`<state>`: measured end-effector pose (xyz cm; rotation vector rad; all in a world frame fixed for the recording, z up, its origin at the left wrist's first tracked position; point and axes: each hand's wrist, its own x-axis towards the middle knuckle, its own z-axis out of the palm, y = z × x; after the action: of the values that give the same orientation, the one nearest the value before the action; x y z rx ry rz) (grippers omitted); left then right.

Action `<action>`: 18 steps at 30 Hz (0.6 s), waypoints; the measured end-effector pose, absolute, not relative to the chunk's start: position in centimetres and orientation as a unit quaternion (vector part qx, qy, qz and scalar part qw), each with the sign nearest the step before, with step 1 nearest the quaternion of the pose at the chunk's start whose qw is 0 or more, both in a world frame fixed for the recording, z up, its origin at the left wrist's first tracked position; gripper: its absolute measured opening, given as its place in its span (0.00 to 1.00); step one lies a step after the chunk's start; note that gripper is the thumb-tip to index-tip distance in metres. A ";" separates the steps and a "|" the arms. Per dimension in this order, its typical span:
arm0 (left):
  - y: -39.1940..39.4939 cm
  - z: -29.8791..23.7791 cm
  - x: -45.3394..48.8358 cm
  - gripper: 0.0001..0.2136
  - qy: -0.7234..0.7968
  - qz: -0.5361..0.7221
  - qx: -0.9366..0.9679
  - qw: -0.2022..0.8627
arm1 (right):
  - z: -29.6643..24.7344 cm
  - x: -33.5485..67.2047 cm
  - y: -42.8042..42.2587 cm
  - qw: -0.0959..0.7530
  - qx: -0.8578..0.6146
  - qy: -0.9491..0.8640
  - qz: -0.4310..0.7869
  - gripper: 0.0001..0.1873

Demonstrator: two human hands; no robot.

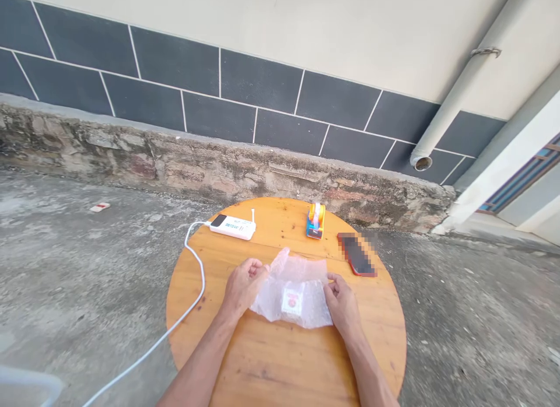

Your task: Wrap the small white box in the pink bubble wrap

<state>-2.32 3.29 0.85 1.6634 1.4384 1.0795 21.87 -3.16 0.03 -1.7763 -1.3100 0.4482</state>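
A sheet of clear bubble wrap (301, 281) lies on a round wooden table (280, 360), with a small white and red item (291, 301) under or inside it. My left hand (242, 287) has its fingers curled on the wrap's left edge, lifting a corner. My right hand (341, 302) pinches the wrap's right edge, its fingers closed.
At the table's far side sit a white power bank (233, 225) with a white cable (192, 302) running off the left, a blue and orange tape dispenser (315, 220) and a red-cased phone (357, 254). Concrete floor surrounds the table; a stone ledge, tiled wall and drainpipe (455, 98) stand behind.
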 end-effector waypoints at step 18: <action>4.0 -0.3 -2.4 0.11 0.533 0.415 0.647 0.352 | 6.8 20.1 -6.8 0.381 -0.540 -0.694 0.286 0.12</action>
<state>-2.35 3.98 -0.25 1.6750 1.3789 1.0747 20.11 -6.83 6.79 -1.3795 -1.7709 0.7304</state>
